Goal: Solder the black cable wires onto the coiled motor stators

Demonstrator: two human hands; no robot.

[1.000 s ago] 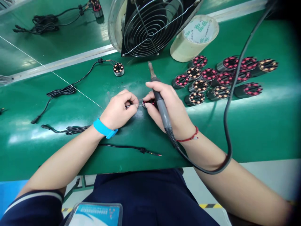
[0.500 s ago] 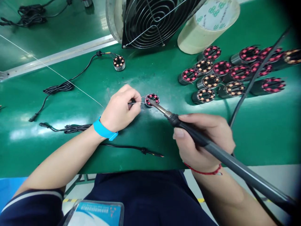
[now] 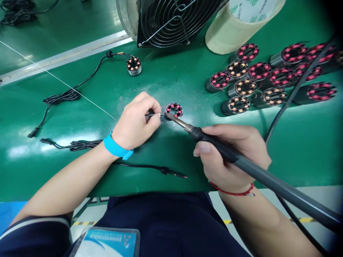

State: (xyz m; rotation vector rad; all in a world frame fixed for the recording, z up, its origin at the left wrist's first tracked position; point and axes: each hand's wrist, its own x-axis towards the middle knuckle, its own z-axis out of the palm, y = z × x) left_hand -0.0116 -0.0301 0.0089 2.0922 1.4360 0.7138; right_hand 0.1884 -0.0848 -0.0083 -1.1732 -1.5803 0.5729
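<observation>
My right hand [image 3: 235, 153] is wrapped round a soldering iron [image 3: 249, 171] with a dark grey handle. Its metal tip is at the lower left rim of a small motor stator [image 3: 174, 110] wound with red wire; exact contact cannot be made out. Just left of this stator, my left hand [image 3: 138, 119] pinches a thin dark, shiny piece [image 3: 150, 114] between thumb and forefinger. A fine wire-like end points from the fingertips towards the stator. One thin pale strand [image 3: 77, 91] runs from the upper left to behind my left hand.
Several red- and copper-wound stators [image 3: 242, 87] stand on the right, crossed by the iron's cord [image 3: 286, 101]. A fan [image 3: 174, 25] and a tape roll [image 3: 230, 32] are at the back. Left lie a cabled stator [image 3: 134, 66] and a bundled cable [image 3: 85, 144].
The iron's tip has shifted from over the stator's middle to its lower left rim. My left hand keeps its pinch. The view has moved slightly.
</observation>
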